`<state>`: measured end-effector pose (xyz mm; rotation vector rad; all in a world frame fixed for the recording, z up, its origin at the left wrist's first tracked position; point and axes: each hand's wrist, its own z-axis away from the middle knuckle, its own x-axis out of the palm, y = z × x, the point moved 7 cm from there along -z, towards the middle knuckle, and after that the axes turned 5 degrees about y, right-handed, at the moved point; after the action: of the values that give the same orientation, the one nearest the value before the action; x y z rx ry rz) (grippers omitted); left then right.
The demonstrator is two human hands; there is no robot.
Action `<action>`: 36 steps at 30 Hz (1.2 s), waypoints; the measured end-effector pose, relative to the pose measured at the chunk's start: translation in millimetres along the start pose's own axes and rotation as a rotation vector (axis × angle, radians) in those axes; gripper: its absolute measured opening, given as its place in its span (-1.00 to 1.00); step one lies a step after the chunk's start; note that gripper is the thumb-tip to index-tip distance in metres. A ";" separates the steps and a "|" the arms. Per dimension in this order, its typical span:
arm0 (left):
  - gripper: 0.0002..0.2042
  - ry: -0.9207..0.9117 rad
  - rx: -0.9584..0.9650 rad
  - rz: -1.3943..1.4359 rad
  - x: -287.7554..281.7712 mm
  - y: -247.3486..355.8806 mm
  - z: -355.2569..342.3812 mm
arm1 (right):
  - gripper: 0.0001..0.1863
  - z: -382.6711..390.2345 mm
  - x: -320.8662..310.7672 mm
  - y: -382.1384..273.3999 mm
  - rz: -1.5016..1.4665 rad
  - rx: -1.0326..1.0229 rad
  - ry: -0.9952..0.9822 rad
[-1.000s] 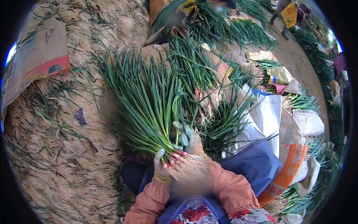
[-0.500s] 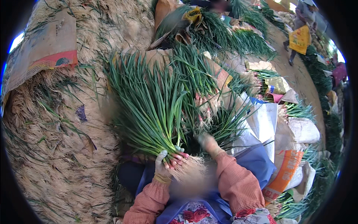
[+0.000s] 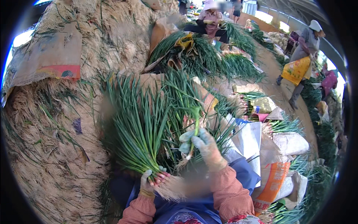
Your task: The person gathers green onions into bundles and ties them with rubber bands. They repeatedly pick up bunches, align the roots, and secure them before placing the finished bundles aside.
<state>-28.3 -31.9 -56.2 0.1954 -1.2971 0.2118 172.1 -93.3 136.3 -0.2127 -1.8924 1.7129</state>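
A large bunch of spring onions [image 3: 143, 136] fans out away from me, with reddish bulbs and pale roots at its near end. My left hand [image 3: 147, 182], in a pale glove, is closed round that bunch just above the bulbs. To its right, my gloved right hand [image 3: 207, 149] pinches a thin spring onion [image 3: 196, 125] between thumb and fingers. Its white bulb and roots point down towards me, while its green top bends over. Behind the right hand lie more spring onions [image 3: 179, 89], partly hidden by it.
Dry pale roots and trimmings [image 3: 56, 134] form a heap along the left, with a flattened sack [image 3: 48, 56] on top. White sacks [image 3: 246, 138] and onion bundles line my right. Beyond, a seated person [image 3: 210, 20] works, and another person [image 3: 304, 56] walks holding a yellow sack.
My right hand has risen away from me and now holds a single spring onion. My left hand keeps the bunch, which sits slightly lower left in view. The view has tilted up.
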 end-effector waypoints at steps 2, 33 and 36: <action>-0.20 0.174 0.194 -0.233 10.8 0.2 0.7 | -0.72 16.4 -9.2 -50.1 0.011 -0.066 -0.068; -0.61 0.101 0.208 -0.297 0.6 -17.4 -23.1 | -0.60 -6.2 -10.9 124.6 0.663 0.077 0.190; -0.71 0.313 0.349 -0.304 1.4 -16.1 -18.2 | -0.60 13.1 43.0 98.5 1.191 -0.241 -0.037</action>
<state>-6.8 -42.6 -60.0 0.6278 -0.8982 0.1979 105.0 -67.7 55.3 -1.6744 -2.1302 2.1071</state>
